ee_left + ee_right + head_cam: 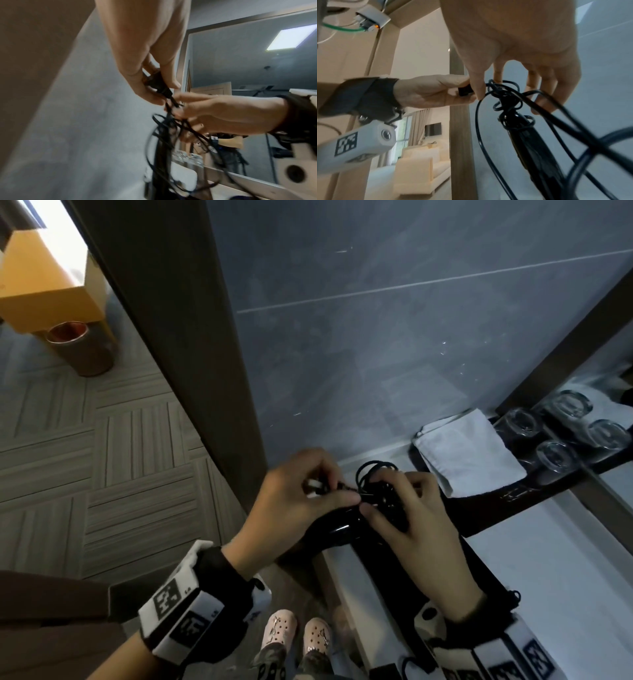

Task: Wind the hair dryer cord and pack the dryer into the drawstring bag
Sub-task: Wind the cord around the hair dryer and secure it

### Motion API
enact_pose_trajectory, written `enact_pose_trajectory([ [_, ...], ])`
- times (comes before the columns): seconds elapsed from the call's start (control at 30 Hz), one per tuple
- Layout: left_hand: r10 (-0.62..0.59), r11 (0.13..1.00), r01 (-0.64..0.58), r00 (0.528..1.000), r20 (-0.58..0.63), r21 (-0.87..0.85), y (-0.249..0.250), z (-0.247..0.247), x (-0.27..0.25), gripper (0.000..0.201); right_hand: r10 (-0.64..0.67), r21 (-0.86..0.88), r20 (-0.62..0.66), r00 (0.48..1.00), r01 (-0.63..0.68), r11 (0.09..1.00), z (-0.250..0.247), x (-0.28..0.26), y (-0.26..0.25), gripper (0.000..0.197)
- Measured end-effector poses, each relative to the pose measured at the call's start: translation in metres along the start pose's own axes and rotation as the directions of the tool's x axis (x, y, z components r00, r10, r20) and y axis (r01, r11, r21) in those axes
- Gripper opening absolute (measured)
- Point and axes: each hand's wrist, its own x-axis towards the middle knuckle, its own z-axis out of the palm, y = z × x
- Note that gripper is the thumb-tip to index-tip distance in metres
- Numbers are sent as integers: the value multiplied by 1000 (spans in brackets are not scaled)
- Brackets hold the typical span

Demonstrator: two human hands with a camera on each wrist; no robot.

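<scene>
The black hair dryer (339, 529) lies at the left end of the pale counter (565, 559), its handle (530, 146) wound with black cord (373, 470) in loose loops. My left hand (308, 491) pinches the cord's plug (157, 83) between thumb and fingers. My right hand (394, 501) grips the coiled cord (479, 128) against the handle, thumb on one side and fingers on the other. A black drawstring bag (486, 573) lies on the counter under my right forearm, mostly hidden.
A folded white towel (469, 453) and several upturned glasses (555, 455) sit on a black tray (534, 491) at the back, against a mirror. The grey tiled wall (376, 337) stands just behind. A door frame (178, 337) and a waste bin (82, 347) are on the left.
</scene>
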Motion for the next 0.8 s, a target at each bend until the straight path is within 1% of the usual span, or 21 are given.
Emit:
enact_pose_trajectory([
  [0.07, 60, 996, -64, 996, -67, -56, 5, -12, 2, 26, 42, 37, -8, 999, -41, 998, -1, 2, 5, 39],
  [0.17, 86, 971, -123, 980, -182, -206, 11, -30, 3, 15, 28, 23, 0, 1000, -28, 999, 0, 3, 6, 42],
  [0.23, 35, 932, -120, 969, -246, -342, 10, -39, 2, 11, 28, 11, -18, 999, -28, 1000, 1, 5, 6, 42],
  [0.3, -55, 864, -87, 963, -265, -496, 8, -47, 1, 6, 42, 12, -46, 998, -41, 999, 2, 7, 9, 39],
  [0.33, -116, 831, -49, 959, -258, -554, 4, -52, 0, 5, 48, 25, -62, 997, -47, 999, 3, 9, 11, 37],
  [0.37, -173, 826, 5, 954, -245, -564, -1, -57, -3, 8, 56, 52, -75, 996, -52, 997, 2, 10, 14, 34],
  [0.4, -207, 857, 66, 952, -224, -512, -7, -62, -5, 12, 64, 88, -80, 995, -57, 994, 2, 11, 16, 33],
  [0.43, -211, 913, 124, 959, -190, -390, -15, -67, -9, 13, 70, 122, -78, 994, -60, 991, 2, 12, 17, 33],
  [0.47, -193, 965, 162, 971, -139, -207, -23, -69, -13, 8, 71, 139, -74, 995, -60, 989, 2, 13, 17, 34],
  [0.5, -175, 985, 175, 983, -59, -4, -29, -70, -17, 3, 67, 138, -73, 995, -57, 989, 2, 15, 17, 35],
  [0.53, -168, 968, 161, 986, 19, 193, -35, -69, -20, 13, 57, 125, -77, 995, -47, 991, 2, 16, 15, 35],
  [0.57, -178, 931, 140, 981, 83, 338, -40, -67, -21, 24, 40, 112, -81, 996, -30, 993, 3, 18, 13, 35],
  [0.6, -205, 898, 130, 969, 138, 421, -42, -64, -21, 32, 17, 104, -87, 996, -8, 995, 5, 19, 11, 34],
  [0.67, -252, 855, 89, 933, 258, 512, -41, -53, -18, 41, -19, 119, -89, 996, 30, 992, 8, 20, 5, 33],
  [0.7, -257, 832, 59, 922, 289, 551, -40, -46, -16, 46, -30, 133, -86, 996, 42, 990, 10, 20, 3, 33],
  [0.77, -234, 796, 16, 930, 283, 605, -34, -32, -9, 53, -54, 130, -77, 996, 63, 989, 12, 19, -1, 33],
  [0.8, -202, 788, -8, 942, 270, 615, -30, -25, -7, 51, -68, 114, -74, 995, 76, 991, 13, 18, -2, 34],
])
